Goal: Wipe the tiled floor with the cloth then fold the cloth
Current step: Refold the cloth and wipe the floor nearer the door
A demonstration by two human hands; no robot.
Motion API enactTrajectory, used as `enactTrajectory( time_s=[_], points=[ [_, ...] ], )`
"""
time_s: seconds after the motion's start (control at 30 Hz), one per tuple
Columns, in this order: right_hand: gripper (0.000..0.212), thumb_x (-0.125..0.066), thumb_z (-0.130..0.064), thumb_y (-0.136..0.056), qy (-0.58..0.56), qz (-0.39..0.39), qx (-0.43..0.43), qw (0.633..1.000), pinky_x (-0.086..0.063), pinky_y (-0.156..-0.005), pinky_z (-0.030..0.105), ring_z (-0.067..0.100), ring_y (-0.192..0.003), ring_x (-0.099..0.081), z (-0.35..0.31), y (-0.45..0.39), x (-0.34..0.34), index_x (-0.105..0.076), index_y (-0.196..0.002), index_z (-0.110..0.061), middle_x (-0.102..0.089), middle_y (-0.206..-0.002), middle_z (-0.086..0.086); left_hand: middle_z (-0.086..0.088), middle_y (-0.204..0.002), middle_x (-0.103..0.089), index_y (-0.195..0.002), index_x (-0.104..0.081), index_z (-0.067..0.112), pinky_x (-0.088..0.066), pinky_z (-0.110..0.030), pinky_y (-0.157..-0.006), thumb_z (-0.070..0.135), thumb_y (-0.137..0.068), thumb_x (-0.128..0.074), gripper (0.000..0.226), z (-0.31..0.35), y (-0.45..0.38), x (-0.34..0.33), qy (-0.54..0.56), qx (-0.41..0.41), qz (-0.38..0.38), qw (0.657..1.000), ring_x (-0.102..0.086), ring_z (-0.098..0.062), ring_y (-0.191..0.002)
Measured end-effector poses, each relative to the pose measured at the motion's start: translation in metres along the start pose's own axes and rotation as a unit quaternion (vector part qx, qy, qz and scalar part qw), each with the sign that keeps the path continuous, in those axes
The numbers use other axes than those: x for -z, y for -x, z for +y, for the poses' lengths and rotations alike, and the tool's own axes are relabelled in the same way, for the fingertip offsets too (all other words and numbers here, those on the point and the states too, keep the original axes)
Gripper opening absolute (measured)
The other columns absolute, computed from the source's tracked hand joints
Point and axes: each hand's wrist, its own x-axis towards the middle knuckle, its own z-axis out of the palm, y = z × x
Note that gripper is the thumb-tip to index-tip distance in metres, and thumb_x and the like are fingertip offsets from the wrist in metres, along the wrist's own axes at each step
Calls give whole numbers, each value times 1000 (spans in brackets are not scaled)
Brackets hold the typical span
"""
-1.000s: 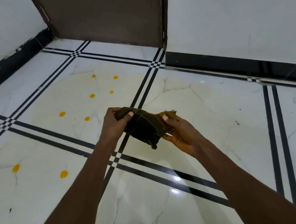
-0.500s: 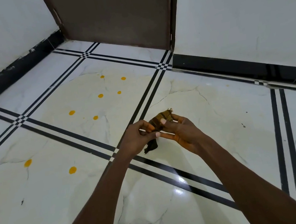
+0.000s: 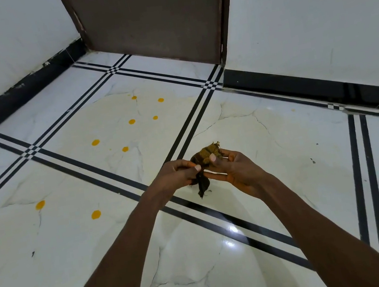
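A small dark cloth (image 3: 206, 154), stained yellow-brown, is bunched between both my hands above the tiled floor (image 3: 283, 154). My left hand (image 3: 175, 173) pinches its left side with thumb and fingers. My right hand (image 3: 234, 171) grips its right side, thumb pressed on top. A dark corner of the cloth hangs down below the hands. The floor is white marble tile with black double lines, and several yellow spots (image 3: 95, 142) lie on the tiles to the left.
A brown door (image 3: 152, 18) stands at the far middle. White walls with a black skirting (image 3: 310, 86) close the floor on the left and right. A pale yellowish smear covers the tiles around the far spots.
The cloth was spread wide between my hands a second ago; now it is gathered into a small bundle and my hands have come close together.
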Motion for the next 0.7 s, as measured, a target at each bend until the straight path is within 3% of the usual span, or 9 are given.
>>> enactTrajectory(
  time_s=[0.1, 0.23, 0.33, 0.47, 0.57, 0.63, 0.7],
  points=[
    [52, -71, -32, -88, -4, -2, 8, 1000, -56, -106, 40, 25, -124, -70, 0, 1, 3, -67, -134, -9, -74, -130, 9, -16, -115, -75, -109, -69, 8, -57, -18, -73, 18, -94, -74, 18, 1, 0, 1, 6, -25, 34, 999, -73, -21, -101],
    [40, -69, -22, -96, 7, 23, 6, 1000, -62, -93, 34, 24, -119, -72, 4, 1, 16, -67, -134, -9, -76, -126, 9, -11, -115, -72, -121, -69, 9, -56, -35, -96, 24, -101, -64, 26, 0, -7, 7, -127, -59, 82, 987, -67, -25, -112],
    [39, -71, -20, -96, 59, 41, -22, 997, -63, -85, 30, 27, -116, -71, 13, 3, 33, -65, -133, -10, -73, -126, 11, -6, -104, -69, -115, -69, 11, -53, -33, -89, 31, -107, -52, 28, 10, -6, 10, -144, -89, 103, 980, -65, -22, -103],
    [39, -75, -20, -95, 202, 24, -122, 971, -61, -96, 39, 29, -118, -69, 24, 3, 53, -65, -132, -15, -69, -131, 16, -7, -104, -70, -111, -64, 11, -54, -35, -92, 36, -108, -47, 31, 25, -7, 14, -182, -155, 132, 962, -67, -23, -102],
    [55, -79, -17, -92, 389, 0, -202, 899, -57, -96, 37, 30, -127, -62, 17, -1, 54, -57, -143, -17, -63, -142, 14, -5, -103, -72, -112, -67, 12, -52, -30, -88, 37, -108, -49, 31, 42, -3, 19, -212, -193, 124, 950, -69, -22, -101],
    [81, -85, -23, -86, 484, -13, -161, 860, -50, -108, 38, 29, -142, -48, 7, -5, 46, -43, -155, -20, -46, -159, 10, -2, -100, -73, -110, -69, 17, -55, -32, -89, 36, -107, -51, 26, 53, 1, 22, -209, -205, 86, 952, -70, -20, -100],
    [86, -85, -28, -85, 426, -20, -51, 903, -34, -122, 43, 22, -150, -33, -11, -6, 27, -37, -157, -28, -34, -166, 0, -1, -101, -74, -109, -70, 21, -57, -36, -91, 37, -106, -53, 23, 62, 6, 23, -210, -207, 39, 955, -71, -20, -102]
  ],
)
